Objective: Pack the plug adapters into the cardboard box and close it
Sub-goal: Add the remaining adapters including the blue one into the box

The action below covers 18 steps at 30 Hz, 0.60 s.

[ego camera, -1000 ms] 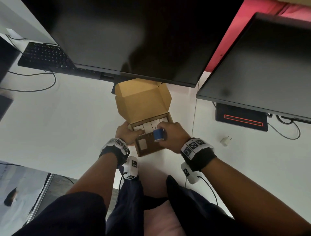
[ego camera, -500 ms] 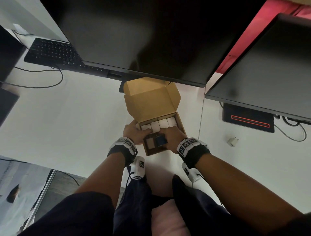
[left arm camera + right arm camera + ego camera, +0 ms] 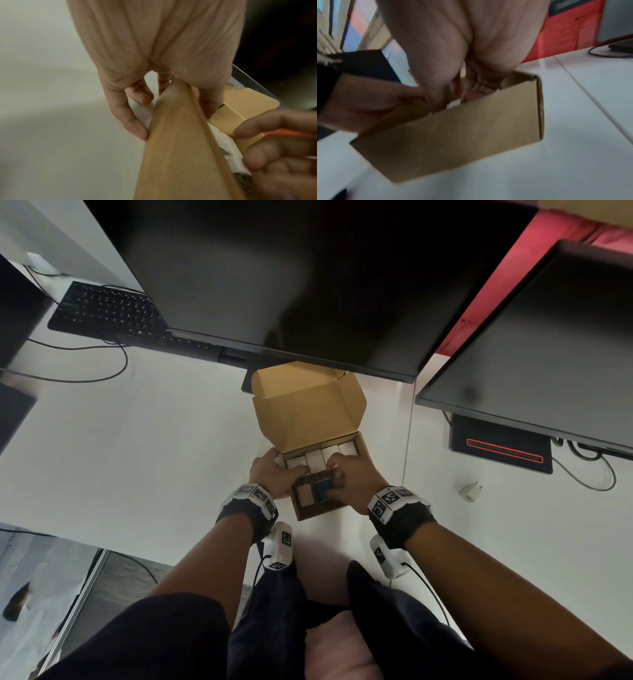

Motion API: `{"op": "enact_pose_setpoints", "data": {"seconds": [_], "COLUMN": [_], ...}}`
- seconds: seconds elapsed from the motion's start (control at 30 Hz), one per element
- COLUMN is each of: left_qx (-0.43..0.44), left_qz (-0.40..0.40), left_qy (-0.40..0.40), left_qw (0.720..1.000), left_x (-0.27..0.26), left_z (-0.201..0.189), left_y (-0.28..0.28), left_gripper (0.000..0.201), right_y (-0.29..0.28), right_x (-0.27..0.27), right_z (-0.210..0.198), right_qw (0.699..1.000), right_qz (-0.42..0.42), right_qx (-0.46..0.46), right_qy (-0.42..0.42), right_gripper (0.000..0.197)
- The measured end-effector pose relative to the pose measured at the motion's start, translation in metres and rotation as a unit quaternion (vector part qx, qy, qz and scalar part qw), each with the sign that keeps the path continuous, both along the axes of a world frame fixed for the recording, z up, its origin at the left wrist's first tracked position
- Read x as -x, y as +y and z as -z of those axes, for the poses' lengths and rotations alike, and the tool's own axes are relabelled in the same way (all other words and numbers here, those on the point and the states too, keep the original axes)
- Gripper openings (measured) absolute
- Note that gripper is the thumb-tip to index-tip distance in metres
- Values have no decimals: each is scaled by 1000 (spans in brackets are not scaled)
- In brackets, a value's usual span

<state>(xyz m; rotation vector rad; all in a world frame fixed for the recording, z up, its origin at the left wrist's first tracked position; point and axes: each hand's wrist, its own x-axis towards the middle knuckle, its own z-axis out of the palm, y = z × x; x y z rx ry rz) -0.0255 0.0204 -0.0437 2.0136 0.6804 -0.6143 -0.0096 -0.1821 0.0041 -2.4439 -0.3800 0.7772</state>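
The open cardboard box (image 3: 360,444) stands on the white table with its lid (image 3: 308,412) raised at the back. A row of white plug adapters (image 3: 322,455) fills its far side, and one white adapter (image 3: 305,495) lies in the near row. My right hand (image 3: 337,477) reaches into the box and pinches a blue-faced plug adapter (image 3: 321,490) beside that one. My left hand (image 3: 274,474) grips the box's left wall (image 3: 171,148), thumb inside and fingers outside. In the right wrist view my right hand's fingers (image 3: 467,93) dip behind the front wall (image 3: 453,135).
One loose white adapter (image 3: 469,492) lies on the table to the right of the box. Two dark monitors (image 3: 291,285) overhang the back of the table. A black keyboard (image 3: 106,313) with cables sits far left, and a black device with a red strip (image 3: 501,445) sits at right.
My right hand has lowered the blue-faced adapter from above the box's near edge down into the near row. My left hand has stayed on the left wall.
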Motion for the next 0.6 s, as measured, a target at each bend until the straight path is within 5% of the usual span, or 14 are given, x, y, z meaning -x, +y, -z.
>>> {"op": "enact_pose_setpoints", "data": {"seconds": [0.2,0.4,0.6], "left_qx": [-2,-20,-44], "left_qz": [-1,-5,-25], "left_qy": [1,1,-16], "left_qw": [1000,1000,999], "left_x": [-1,-1,-2], "left_z": [2,4,1], "left_y": [-1,-4,-9], "left_gripper": [72,60,58], "right_y": [-73,-169,-196], "right_x": [-10,0,22], "right_z": [-11,18,40], "right_qw": [962,903,897], "right_qz": [196,321,380], "right_qx": [-4,284,225], "right_qy": [-189,-18,-3], "right_gripper": [18,38,42]}}
